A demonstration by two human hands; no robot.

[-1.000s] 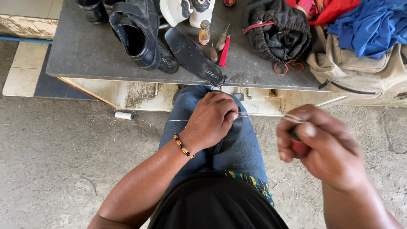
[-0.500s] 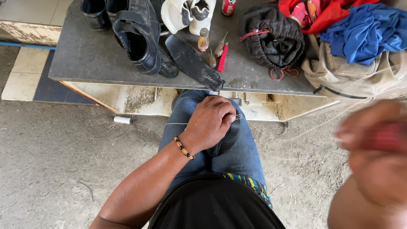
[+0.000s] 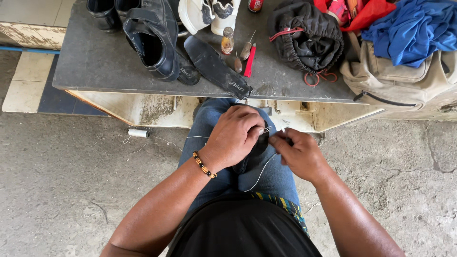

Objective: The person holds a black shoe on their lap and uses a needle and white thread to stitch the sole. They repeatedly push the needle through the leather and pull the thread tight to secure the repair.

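At the centre of the frame my left hand (image 3: 235, 135) is closed around a dark piece (image 3: 261, 143) on my lap. My right hand (image 3: 297, 152) pinches the white thread (image 3: 261, 172) just beside it, below the tabletop (image 3: 95, 57).

Light: soft, even daylight | Shadows: faint, beneath far grey stone bench (image 3: 95, 62) | Focus: sharp throughout | Glare: none | Edges: slightly bowed

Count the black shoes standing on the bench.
2: one black shoe left of centre, opening up, and one at the far left edge, cropped by the frame. More may sit out of view.
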